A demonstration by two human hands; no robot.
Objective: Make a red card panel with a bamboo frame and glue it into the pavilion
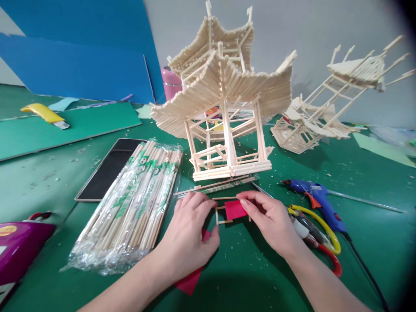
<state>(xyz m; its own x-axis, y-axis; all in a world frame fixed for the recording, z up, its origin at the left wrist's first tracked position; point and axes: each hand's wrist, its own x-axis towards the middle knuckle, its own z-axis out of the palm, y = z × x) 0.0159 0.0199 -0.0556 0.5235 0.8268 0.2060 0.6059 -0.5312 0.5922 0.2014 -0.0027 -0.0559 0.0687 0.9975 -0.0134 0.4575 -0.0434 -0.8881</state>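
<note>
A small frame of thin wooden sticks (pixel 224 222) lies on the green table in front of me. The fingers and thumb of my left hand (pixel 191 229) steady its left end. In my right hand (pixel 268 216), thumb and fingers pinch a small red piece of paper (pixel 234 209) over the frame, covering part of it. A larger red sheet (pixel 190 281) lies partly hidden under my left hand. Just beyond my hands are loose sticks and a wrapped chopstick (pixel 224 186). Behind them stands a pavilion model built of wooden sticks (pixel 229 125).
On the left lie a plastic bag of wrapped chopsticks (pixel 130 208), a dark tablet-like slab (pixel 108 175) and a yellow utility knife (pixel 43 114). At right are a blue glue gun (pixel 320 199), red-and-yellow-handled pliers (pixel 333 232) and a tilted stick model (pixel 325 104).
</note>
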